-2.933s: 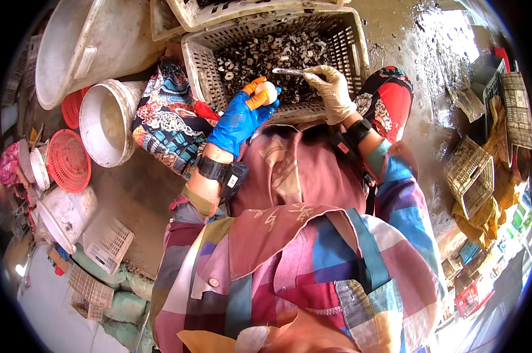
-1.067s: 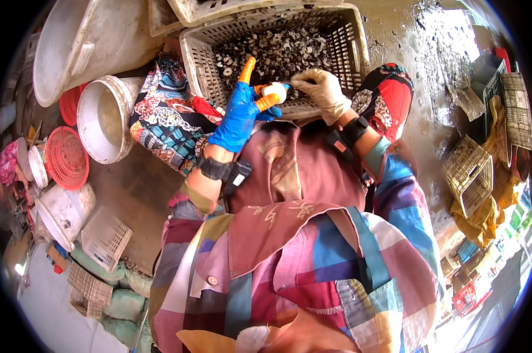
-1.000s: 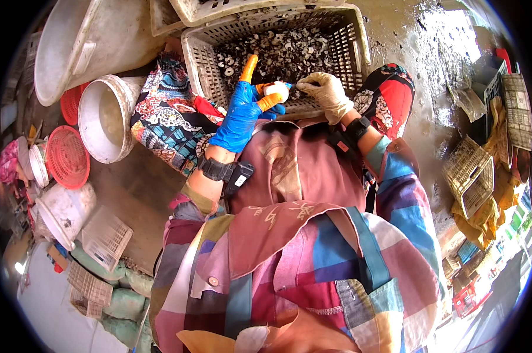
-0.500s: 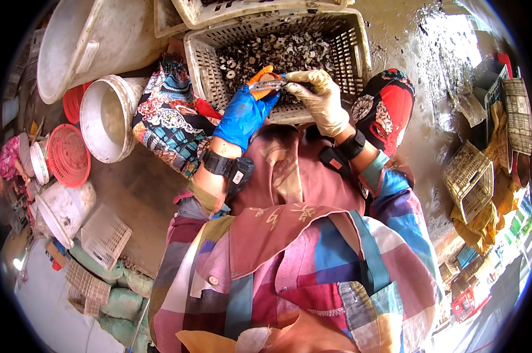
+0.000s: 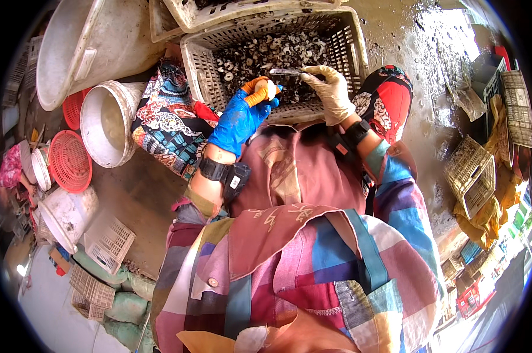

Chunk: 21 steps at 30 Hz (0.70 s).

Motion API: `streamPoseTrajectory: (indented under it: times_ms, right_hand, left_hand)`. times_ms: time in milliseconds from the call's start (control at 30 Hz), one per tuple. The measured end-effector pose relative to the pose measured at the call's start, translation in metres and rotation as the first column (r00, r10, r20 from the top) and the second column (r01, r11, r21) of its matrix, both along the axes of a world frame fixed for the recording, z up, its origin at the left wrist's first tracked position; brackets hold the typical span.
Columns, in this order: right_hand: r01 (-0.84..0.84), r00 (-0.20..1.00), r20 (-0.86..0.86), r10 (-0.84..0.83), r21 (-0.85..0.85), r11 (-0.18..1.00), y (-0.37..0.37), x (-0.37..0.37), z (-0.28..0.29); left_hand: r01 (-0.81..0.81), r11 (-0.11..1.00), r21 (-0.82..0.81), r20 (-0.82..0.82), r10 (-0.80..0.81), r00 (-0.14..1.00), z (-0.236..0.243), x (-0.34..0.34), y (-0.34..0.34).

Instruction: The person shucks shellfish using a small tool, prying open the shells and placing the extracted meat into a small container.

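The far part of the tool [image 5: 285, 72] is narrow and shiny, and its exact shape is hard to make out; its other end is hidden inside the right hand [image 5: 329, 95]. The underside of the round pale piece [image 5: 264, 87] is covered by the left hand [image 5: 239, 120], so I cannot see it whole. Beyond both hands, a second basket [image 5: 251, 16] is cut off by the upper edge.

The round piece lies at the fingertips of the left hand, which wears a blue glove with orange finger covers and pinches it. The right hand, in a pale glove, pinches the tool, which points toward the left hand, just beyond the piece. Under and beyond the hands is a slotted basket [image 5: 356, 50] with dark and whitish scraps [image 5: 301, 46]. Well to the left of the left hand stands a white bucket [image 5: 130, 94].
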State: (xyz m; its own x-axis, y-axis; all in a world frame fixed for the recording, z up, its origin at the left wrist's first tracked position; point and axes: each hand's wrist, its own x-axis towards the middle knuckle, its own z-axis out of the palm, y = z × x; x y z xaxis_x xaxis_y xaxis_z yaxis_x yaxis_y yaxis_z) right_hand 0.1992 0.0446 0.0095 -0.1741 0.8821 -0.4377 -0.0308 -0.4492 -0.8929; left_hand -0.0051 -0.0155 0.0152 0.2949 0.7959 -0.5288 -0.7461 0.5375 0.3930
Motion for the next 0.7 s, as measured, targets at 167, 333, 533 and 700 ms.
streamPoseTrajectory:
  times_ms: [167,333,533,700]
  right_hand:
    - [-0.112,0.992,0.096,0.079,0.415,0.903,-0.011,-0.021,-0.005]
    - [-0.017,0.999,0.033,0.015,0.078,0.997,0.003,-0.002,0.000]
    - [-0.032,0.996,-0.078,0.036,0.044,0.999,-0.002,-0.015,0.003]
    - [-0.071,0.987,-0.133,0.086,0.111,0.991,-0.008,-0.019,0.010]
  left_hand:
    - [-0.095,0.991,-0.090,0.030,0.098,0.995,-0.002,0.002,0.003]
    - [-0.150,0.981,-0.125,-0.043,0.145,0.988,0.014,0.013,-0.001]
    - [-0.034,0.993,-0.109,0.112,0.046,0.993,-0.004,-0.002,0.004]
    - [-0.046,0.988,-0.150,-0.005,0.046,0.999,0.004,-0.001,0.001]
